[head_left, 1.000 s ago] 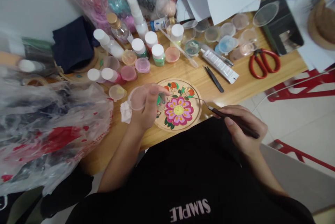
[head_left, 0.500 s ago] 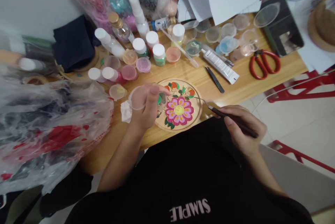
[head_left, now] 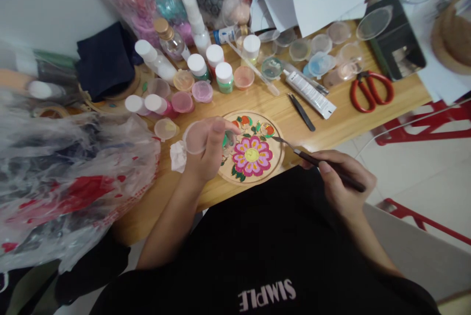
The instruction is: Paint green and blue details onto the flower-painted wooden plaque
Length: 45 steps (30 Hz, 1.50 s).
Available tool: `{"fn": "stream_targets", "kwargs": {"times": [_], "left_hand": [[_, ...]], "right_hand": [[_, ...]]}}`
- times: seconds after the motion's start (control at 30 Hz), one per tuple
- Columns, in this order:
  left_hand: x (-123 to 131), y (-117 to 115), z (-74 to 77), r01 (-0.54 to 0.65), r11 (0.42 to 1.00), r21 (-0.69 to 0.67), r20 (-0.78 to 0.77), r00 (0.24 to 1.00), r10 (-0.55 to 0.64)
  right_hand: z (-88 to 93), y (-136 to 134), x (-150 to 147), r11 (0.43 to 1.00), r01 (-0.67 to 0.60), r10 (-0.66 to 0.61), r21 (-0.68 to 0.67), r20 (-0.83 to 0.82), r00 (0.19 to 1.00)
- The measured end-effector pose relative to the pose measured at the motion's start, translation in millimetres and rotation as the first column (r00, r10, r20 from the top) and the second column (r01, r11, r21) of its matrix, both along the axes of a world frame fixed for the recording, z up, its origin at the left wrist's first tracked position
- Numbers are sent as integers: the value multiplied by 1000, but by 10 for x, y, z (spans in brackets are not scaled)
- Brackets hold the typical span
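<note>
My left hand [head_left: 209, 155] is closed around a small clear plastic cup [head_left: 229, 143] with green in it. The cup's round lid [head_left: 195, 137] stands out on the far side of my thumb. Under the cup's edge lies a round wooden board [head_left: 278, 150] with a pink flower, green leaves and orange buds in raised outlines. In my right hand [head_left: 342, 177] is a small palette knife [head_left: 316, 159], gripped by its dark handle. Its thin metal blade points left, over the board's right rim near an orange bud. Whether the tip touches the surface I cannot tell.
Behind the board stand several white-capped bottles [head_left: 224, 77] and small lidded cups [head_left: 244, 78]. Black tweezers [head_left: 301, 112], a white tube [head_left: 311, 91] and red-handled pliers [head_left: 371, 91] lie to the right. A crumpled tissue [head_left: 178, 156] and a plastic bag [head_left: 81, 187] are at left.
My right hand has shifted slightly to the right, and the knife's blade now shows broader and farther from the flower design. My left hand and the cup have barely moved.
</note>
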<state>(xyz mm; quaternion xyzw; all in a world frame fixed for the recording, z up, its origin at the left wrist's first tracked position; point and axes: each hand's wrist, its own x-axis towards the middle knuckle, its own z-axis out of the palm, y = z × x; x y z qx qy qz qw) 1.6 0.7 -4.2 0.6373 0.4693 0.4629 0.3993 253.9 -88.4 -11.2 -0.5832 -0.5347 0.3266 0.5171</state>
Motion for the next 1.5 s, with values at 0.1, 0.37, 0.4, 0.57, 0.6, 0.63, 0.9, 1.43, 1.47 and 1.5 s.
{"fn": "stream_targets", "kwargs": {"times": [0.1,0.37,0.4,0.57,0.6,0.63,0.9,1.43,1.47,1.5], "left_hand": [[0,5,3,4,1000,-5,-18,1000,-4],[1,12,11,6,1000,9,3,1000,-6],[0,12,11,2,1000,11,0,1000,-2],[3,15,16,1,1000,10,-2,1000,-1],[5,16,19,2,1000,15,2,1000,-2],[7,17,24,3,1000,17,5,1000,-3],[6,19,34,6,1000,1,22,1000,-6],[-11,4,-7,61,995,79,-71,996,-56],[-15,6,-7,75,992,99,-88,994,-66],[-19,4,-10,87,990,112,-98,992,-76]], "right_hand": [[-9,6,-7,1000,1,-1,5,2,1000],[25,35,-38,1000,-6,5,-7,-25,1000],[28,35,-42,1000,-5,4,-14,-34,999],[-4,21,-39,998,34,-39,-54,-97,995],[-15,20,-34,997,49,-57,-67,-120,991],[-26,22,-29,995,61,-73,-83,-150,986],[66,123,-82,997,63,-72,-37,-370,926],[520,343,-417,819,-537,448,201,361,818],[522,346,-420,816,-543,453,199,364,814],[525,348,-421,813,-547,456,199,366,811]]}}
